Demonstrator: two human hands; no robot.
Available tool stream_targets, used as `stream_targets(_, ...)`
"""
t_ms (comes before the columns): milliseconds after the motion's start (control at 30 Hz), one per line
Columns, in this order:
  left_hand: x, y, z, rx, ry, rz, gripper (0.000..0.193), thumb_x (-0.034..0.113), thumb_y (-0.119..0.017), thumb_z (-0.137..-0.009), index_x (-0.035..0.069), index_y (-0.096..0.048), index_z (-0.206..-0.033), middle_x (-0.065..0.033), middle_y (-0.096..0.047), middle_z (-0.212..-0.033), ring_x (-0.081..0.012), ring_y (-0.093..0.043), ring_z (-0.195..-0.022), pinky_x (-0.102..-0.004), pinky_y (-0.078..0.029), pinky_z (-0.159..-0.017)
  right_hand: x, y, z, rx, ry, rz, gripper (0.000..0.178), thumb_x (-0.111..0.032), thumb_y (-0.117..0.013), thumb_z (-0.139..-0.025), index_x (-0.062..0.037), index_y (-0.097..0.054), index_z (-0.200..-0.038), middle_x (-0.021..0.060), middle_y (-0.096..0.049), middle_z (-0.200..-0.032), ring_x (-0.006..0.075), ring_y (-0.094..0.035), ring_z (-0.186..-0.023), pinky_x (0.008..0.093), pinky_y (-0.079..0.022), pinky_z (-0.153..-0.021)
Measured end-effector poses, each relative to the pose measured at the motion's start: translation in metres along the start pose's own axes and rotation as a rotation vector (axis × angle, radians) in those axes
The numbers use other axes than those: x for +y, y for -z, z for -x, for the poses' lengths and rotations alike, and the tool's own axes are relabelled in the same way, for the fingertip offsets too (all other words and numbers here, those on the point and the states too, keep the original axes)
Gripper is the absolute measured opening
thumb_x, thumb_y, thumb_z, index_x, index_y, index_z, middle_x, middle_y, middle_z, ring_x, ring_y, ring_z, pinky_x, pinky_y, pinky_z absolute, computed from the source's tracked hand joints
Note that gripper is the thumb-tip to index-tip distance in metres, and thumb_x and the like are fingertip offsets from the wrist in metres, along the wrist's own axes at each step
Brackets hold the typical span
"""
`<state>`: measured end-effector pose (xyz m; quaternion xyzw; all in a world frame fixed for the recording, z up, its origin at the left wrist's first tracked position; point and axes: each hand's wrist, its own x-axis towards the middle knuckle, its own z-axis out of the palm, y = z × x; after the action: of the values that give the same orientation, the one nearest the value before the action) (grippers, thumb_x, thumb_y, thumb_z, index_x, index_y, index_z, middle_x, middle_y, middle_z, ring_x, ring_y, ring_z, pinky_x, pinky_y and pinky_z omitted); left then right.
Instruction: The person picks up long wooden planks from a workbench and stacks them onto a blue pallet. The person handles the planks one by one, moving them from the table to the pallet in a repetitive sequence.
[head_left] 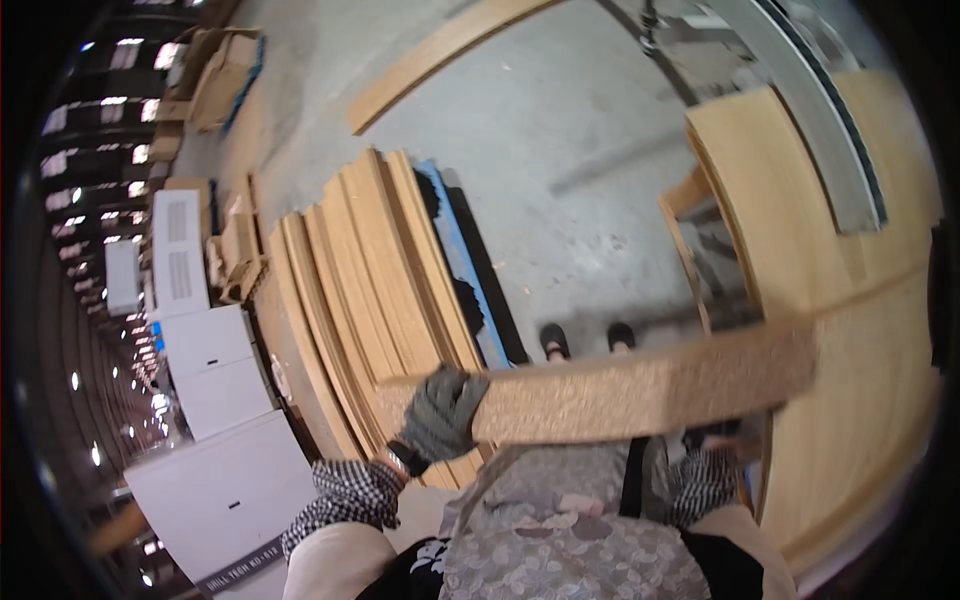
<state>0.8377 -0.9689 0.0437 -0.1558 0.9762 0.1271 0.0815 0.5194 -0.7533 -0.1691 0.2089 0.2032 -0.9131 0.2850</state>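
My left hand (441, 412), in a dark grey glove, is closed over the left part of a long wooden board (610, 395). The board lies level across the front of my body, with its rough, speckled long face showing. Its right end overlaps a pale wooden panel (850, 390) on the right; whether it touches the panel I cannot tell. My right hand (712, 436) is at the board's lower edge, near that right end. Most of it is dark and hidden by the board, and its fingers do not show. Checked sleeve covers are on both forearms.
Left of my feet, a stack of long wooden boards (365, 265) sits on a blue pallet (465, 265). Another plank (440, 60) lies on the floor ahead. White cabinets (225, 490) line the left side. A metal rail (830, 130) crosses the panel.
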Motion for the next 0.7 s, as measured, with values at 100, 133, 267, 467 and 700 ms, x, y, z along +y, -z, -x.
stream_targets(100,0.006,-0.004,0.045,-0.007,0.155,0.09,0.061,0.009,-0.069,-0.054,0.002,-0.053,-0.112,-0.0202,-0.052,-0.097,-0.0376,-0.055,-0.088,-0.0533,-0.045,-0.085,-0.002,0.006,-0.002,0.032,-0.021,0.058,0.068,-0.06,-0.049,-0.084,-0.0114,-0.047,-0.132,0.0162,-0.054,-0.127,0.033,-0.056,-0.112,0.0497,-0.046,-0.094)
stream_targets(133,0.002,-0.009,0.057,0.013,0.147,0.06,0.062,0.008,-0.068,-0.054,0.002,-0.052,-0.113,-0.0202,-0.052,-0.097,-0.0378,-0.055,-0.089,-0.0538,-0.044,-0.086,-0.005,0.008,0.003,0.046,-0.004,0.072,0.068,-0.059,-0.049,-0.084,-0.0112,-0.047,-0.132,0.0163,-0.054,-0.127,0.033,-0.055,-0.112,0.0497,-0.046,-0.094)
stream_targets(267,0.004,-0.028,0.109,0.004,0.232,0.077,0.071,0.011,-0.069,-0.052,0.002,-0.047,-0.119,-0.021,-0.051,-0.102,-0.0396,-0.052,-0.095,-0.0587,-0.039,-0.093,-0.013,0.012,0.008,0.088,-0.025,0.151,0.066,-0.056,-0.051,-0.084,-0.0106,-0.047,-0.132,0.0164,-0.054,-0.128,0.0332,-0.055,-0.112,0.0496,-0.046,-0.094)
stream_targets(467,0.025,-0.075,0.187,-0.011,0.386,0.175,0.083,0.016,-0.072,-0.046,0.001,-0.042,-0.122,-0.0216,-0.049,-0.107,-0.0411,-0.049,-0.101,-0.0617,-0.031,-0.1,-0.015,0.015,0.032,0.113,-0.069,0.272,0.064,-0.052,-0.053,-0.084,-0.0097,-0.047,-0.132,0.0167,-0.054,-0.128,0.0336,-0.055,-0.112,0.0494,-0.045,-0.095)
stream_targets(700,0.054,-0.122,0.25,0.117,0.472,0.313,0.082,0.016,-0.073,-0.054,0.0,-0.037,-0.125,-0.0225,-0.051,-0.104,-0.0428,-0.051,-0.097,-0.0623,-0.031,-0.1,0.015,-0.004,0.087,0.063,-0.17,0.406,0.061,-0.047,-0.055,-0.085,-0.0086,-0.047,-0.132,0.017,-0.054,-0.128,0.0339,-0.055,-0.113,0.0492,-0.045,-0.096)
